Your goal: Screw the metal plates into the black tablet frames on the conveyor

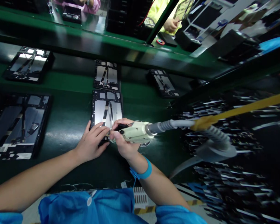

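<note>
Blue sleeves (84,208) sit nearest. My left hand (91,143) lies open, pressing the tablet frame (106,109) onto the green surface (67,124); my right hand (124,143) grips the screwdriver (136,132) at its lower edge. I'd keep the tip square and the frame pinned. Five frames, one screwdriver.

Panel (106,109) on belt (67,124), another (106,75) behind, perhaps larger panel (18,126) left

No readable text, label, brand or number anywhere: panels on counter (67,124) show bare metal, electric screwdriver (136,132) carries no legible marking, background items too blurred to read
</note>
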Motion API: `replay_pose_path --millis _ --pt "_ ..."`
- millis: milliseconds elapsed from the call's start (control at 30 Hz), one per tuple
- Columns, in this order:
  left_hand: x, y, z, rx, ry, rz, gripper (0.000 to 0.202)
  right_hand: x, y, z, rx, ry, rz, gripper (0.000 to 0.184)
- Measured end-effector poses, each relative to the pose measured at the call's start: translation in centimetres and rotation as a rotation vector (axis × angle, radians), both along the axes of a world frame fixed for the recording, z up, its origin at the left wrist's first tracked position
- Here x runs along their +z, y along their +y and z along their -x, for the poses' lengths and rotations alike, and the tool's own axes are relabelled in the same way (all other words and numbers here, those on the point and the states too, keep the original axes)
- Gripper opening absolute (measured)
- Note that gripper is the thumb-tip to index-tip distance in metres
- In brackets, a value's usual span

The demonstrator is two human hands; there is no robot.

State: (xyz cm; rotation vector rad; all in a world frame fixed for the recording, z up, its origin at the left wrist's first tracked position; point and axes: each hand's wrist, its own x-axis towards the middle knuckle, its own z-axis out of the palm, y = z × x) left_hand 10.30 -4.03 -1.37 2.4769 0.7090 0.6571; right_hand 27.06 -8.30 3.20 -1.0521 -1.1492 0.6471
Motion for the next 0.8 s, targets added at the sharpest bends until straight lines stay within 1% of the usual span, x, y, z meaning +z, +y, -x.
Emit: replay_pose_path --millis 67,100,133,167,233,267,300,367,467,533,600,667,700,800 --pt "0.1 0.3 0.3 0.000 -0.062 0.019 0.047 0.0 0.0 0.0 0.026 -0.005 -0.003 0.027" --pt "0.3 0.6 0.4 0.037 -0.103 0.036 0.046 -0.1 0.1 0.1 0.044 -0.007 -0.006 0.026" --pt "0.5 1.0 0.4 0.112 -0.132 0.063 0.044 -0.2 0.1 0.1 0.057 -0.007 -0.006 0.025" --pt "0.8 1.6 0.3 0.216 -0.130 0.117 0.042 -0.3 0.2 0.1 0.063 -0.004 -0.006 0.024" --pt "1.4 2.8 0.0 0.437 -0.037 0.272 0.034 -0.4 0.5 0.1 0.062 0.004 0.007 0.023" --pt "1.6 3.4 -0.2 0.519 0.028 0.348 0.029 -0.3 0.5 0.0 0.053 0.015 0.013 0.023" --pt "1.8 3.9 -0.3 0.569 0.082 0.408 0.024 -0.1 0.6 -0.2 0.042 0.031 0.014 0.023" --pt "2.0 4.6 -0.4 0.609 0.107 0.460 0.017 0.6 0.5 -0.9 0.018 0.072 -0.001 0.022" --pt "1.9 4.4 0.8 0.668 0.014 0.495 0.015 2.3 0.0 -2.7 -0.044 0.160 -0.076 0.025" --pt "1.6 3.8 2.5 0.728 -0.072 0.533 0.021 3.3 -0.5 -4.0 -0.104 0.212 -0.100 0.027" --pt "1.5 3.1 4.5 0.799 -0.149 0.561 0.031 4.1 -0.7 -5.0 -0.188 0.237 -0.105 0.025" --pt "1.5 2.4 6.3 0.836 -0.197 0.578 0.039 4.4 -0.8 -5.6 -0.267 0.236 -0.117 0.021" --pt "1.5 2.2 7.0 0.834 -0.205 0.588 0.041 4.4 -0.8 -5.8 -0.293 0.231 -0.119 0.018" --pt "1.7 2.2 8.1 0.777 -0.171 0.628 0.039 3.7 -0.6 -5.9 -0.332 0.227 -0.093 0.019"
